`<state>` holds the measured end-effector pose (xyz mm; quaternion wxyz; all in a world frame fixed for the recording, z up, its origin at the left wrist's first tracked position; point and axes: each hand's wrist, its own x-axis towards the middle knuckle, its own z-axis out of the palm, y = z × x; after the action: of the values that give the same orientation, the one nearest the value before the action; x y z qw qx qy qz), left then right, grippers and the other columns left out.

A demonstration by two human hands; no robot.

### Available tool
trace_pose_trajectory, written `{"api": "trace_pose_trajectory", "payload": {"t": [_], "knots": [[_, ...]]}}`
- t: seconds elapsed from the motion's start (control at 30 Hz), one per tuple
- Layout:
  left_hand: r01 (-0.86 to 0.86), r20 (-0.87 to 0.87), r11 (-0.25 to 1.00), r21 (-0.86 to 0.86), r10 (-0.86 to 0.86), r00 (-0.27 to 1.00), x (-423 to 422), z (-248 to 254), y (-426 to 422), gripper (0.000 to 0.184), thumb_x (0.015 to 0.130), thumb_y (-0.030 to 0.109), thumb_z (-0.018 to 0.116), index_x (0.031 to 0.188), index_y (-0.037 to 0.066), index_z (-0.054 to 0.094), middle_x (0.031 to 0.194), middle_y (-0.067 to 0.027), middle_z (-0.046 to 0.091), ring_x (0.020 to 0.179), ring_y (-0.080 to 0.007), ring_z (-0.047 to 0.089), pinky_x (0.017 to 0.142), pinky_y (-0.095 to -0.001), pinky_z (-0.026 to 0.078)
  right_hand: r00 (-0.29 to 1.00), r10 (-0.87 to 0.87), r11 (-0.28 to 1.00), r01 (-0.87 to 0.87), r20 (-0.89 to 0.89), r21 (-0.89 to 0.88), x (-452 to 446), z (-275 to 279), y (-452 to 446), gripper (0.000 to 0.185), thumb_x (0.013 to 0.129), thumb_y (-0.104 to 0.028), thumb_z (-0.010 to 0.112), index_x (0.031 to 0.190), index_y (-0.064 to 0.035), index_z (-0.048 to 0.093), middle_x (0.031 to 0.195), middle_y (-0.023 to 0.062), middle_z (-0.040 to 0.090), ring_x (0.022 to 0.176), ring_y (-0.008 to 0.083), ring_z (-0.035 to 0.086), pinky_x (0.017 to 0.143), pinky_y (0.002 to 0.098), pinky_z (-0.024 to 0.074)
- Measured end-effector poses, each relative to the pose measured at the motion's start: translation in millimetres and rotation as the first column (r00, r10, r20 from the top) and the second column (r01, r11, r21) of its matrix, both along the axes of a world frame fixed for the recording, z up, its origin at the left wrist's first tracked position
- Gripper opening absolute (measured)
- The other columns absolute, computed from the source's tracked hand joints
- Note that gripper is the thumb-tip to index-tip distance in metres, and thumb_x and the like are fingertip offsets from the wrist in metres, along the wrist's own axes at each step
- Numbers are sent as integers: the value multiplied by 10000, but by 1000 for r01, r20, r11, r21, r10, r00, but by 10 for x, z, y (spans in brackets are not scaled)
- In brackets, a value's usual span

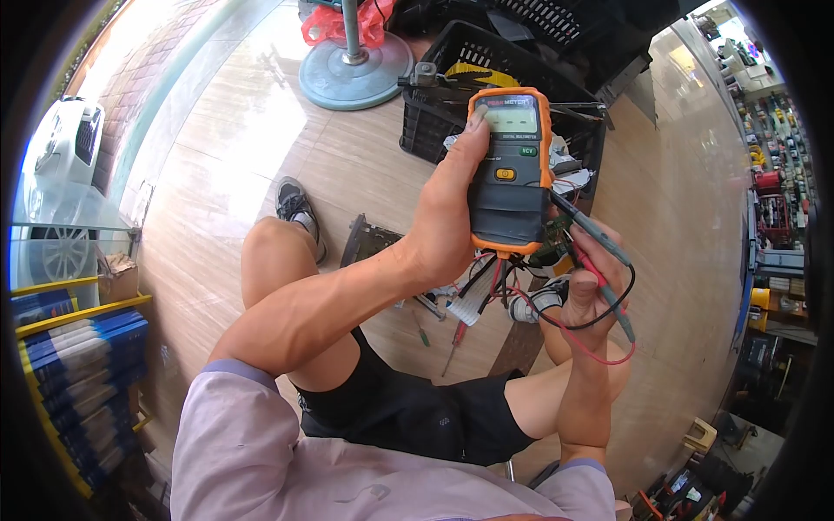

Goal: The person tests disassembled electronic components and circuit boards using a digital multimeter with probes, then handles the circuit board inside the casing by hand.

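Note:
My left hand [441, 213] is wrapped around an orange and black digital multimeter [506, 204], its thumb beside the display, which shows dashes. The meter is held up with its face toward me. To its right, my right hand [593, 300] has its fingers closed on the test probes, one with a grey-black handle [599, 236] and one with red on it [591, 263]. Red and black leads loop around that hand. Partly hidden below the meter are loose wires and a circuit board [549, 254]. A dark open chassis [367, 241] lies on the floor left of them.
Behind the meter stands a black plastic crate [419, 130] filled with parts. A round grey stand base [356, 82] is beside it. Screwdrivers with green [424, 338] and red [460, 332] handles lie on the floor. A yellow rack [78, 304] stands left, stocked shelves [782, 208] right.

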<state>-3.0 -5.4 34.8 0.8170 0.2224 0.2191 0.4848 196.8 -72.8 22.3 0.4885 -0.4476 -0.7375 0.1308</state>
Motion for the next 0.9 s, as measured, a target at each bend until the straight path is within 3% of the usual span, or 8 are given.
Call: {"api": "trace_pose_trajectory", "payload": {"t": [0.03, 0.33, 0.5, 0.53, 0.6, 0.9], "knots": [[-2, -34, 1000, 5, 2, 999, 0, -7, 5, 700, 1034, 623, 325, 1297, 29, 587, 1126, -150, 707, 958, -288, 727, 869, -413, 583, 1000, 0, 1000, 0, 5, 9, -5, -2, 7, 503, 1041, -431, 572, 1180, 39, 684, 1132, 192, 654, 960, 268, 660, 800, 332, 536], [1, -12, 1000, 24, -1, 1000, -5, -79, 16, 738, 1024, 648, 330, 1248, 9, 623, 1117, -131, 711, 944, -267, 728, 834, -398, 580, 998, 41, 999, -41, -43, -7, 28, -36, 33, 439, 1044, -384, 590, 1176, 22, 695, 1156, 180, 647, 948, 257, 653, 771, 315, 525], [-54, -44, 998, 12, 54, 998, -16, -4, 6, 713, 1045, 610, 295, 1281, 14, 609, 1126, -156, 705, 943, -300, 724, 900, -423, 573, 997, 55, 998, -57, -57, -31, 27, -22, 38, 412, 1044, -357, 596, 1180, 18, 697, 1165, 172, 641, 829, 178, 628, 726, 280, 505], [-54, -22, 998, 24, 54, 998, -14, -5, 4, 655, 1052, 588, 321, 1277, 39, 597, 1098, -140, 707, 919, -270, 723, 862, -397, 582, 996, 58, 998, -60, -61, -29, 22, -25, 43, 408, 1045, -352, 595, 1180, 19, 698, 1164, 170, 639, 811, 166, 622, 719, 274, 501], [-58, 22, 997, 50, 57, 998, -11, -10, 3, 538, 1065, 543, 371, 1271, 89, 573, 1043, -107, 709, 869, -209, 722, 787, -346, 600, 995, 74, 997, -76, -68, -31, 17, -7, 56, 405, 1047, -349, 591, 1180, 18, 698, 1162, 170, 638, 828, 175, 625, 722, 277, 503], [-85, 26, 995, 60, 84, 996, -14, 2, 8, 568, 1066, 542, 363, 1299, 65, 567, 1048, -145, 719, 860, -250, 734, 780, -370, 607, 992, 86, 996, -85, -92, 18, -15, -43, 99, 432, 1046, -369, 581, 1173, 28, 697, 1168, 181, 638, 914, 223, 650, 778, 313, 533]]}}
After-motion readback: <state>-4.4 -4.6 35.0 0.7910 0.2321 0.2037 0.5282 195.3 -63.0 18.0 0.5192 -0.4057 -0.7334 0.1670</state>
